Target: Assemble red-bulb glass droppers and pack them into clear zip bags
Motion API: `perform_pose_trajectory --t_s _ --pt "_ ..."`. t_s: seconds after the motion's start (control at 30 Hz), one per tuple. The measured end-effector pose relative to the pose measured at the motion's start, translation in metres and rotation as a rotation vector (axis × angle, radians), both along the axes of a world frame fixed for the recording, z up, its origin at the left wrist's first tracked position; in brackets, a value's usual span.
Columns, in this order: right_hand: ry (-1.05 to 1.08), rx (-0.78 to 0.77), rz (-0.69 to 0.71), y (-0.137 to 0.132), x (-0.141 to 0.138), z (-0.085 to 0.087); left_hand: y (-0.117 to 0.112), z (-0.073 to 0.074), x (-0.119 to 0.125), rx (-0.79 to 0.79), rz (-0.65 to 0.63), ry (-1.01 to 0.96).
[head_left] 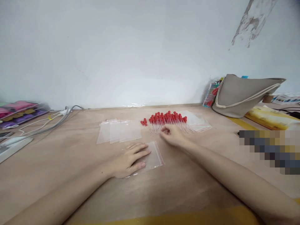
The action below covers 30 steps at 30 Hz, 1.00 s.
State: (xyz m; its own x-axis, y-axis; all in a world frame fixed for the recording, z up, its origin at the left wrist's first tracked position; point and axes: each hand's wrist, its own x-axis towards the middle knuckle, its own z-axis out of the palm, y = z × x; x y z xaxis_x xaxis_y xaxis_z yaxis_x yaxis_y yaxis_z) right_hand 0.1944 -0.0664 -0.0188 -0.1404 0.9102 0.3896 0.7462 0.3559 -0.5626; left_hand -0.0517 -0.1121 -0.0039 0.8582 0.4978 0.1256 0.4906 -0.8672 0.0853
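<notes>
My left hand (132, 158) lies with its fingers spread over a clear zip-lock bag (153, 153), pressing it flat on the table. My right hand (172, 134) is curled, thumb against fingers, at the near edge of a pile of glass droppers (167, 117) with red rubber bulbs and thin clear tubes. Whether anything is between those fingertips is hidden. Two droppers (143, 122) lie slightly apart at the left of the pile. Behind my left hand, several flat clear bags (117, 131) overlap in a row.
More clear zip-lock bags (197, 121) lie right of the droppers. A grey drawstring bag (243, 93) and a yellow packet (269, 117) are at the right. Cables (58, 120), a white power strip (14, 148) and a case of colourful items (22, 112) are at the left.
</notes>
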Motion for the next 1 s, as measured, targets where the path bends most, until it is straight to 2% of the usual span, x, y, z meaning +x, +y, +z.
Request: perform_pose_trajectory --t_s 0.17,0.27,0.4,0.53,0.73,1.0 --pt "0.006 -0.090 0.291 -0.023 -0.005 -0.014 0.003 -0.011 -0.003 -0.128 0.034 -0.037" --pt "0.036 -0.083 0.402 -0.031 0.002 -0.019 0.003 -0.012 -0.001 -0.155 0.047 -0.043" --pt "0.033 -0.046 0.497 -0.042 0.011 -0.018 0.003 -0.011 -0.001 -0.156 0.051 -0.046" --pt "-0.013 0.027 0.520 -0.050 0.013 -0.015 0.002 -0.011 -0.001 -0.153 0.056 -0.038" --pt "-0.036 0.018 0.423 -0.050 0.012 -0.017 0.003 -0.010 0.000 -0.145 0.044 -0.032" --pt "-0.001 0.084 0.507 -0.050 0.014 -0.018 0.001 -0.004 0.006 -0.053 -0.056 0.070"
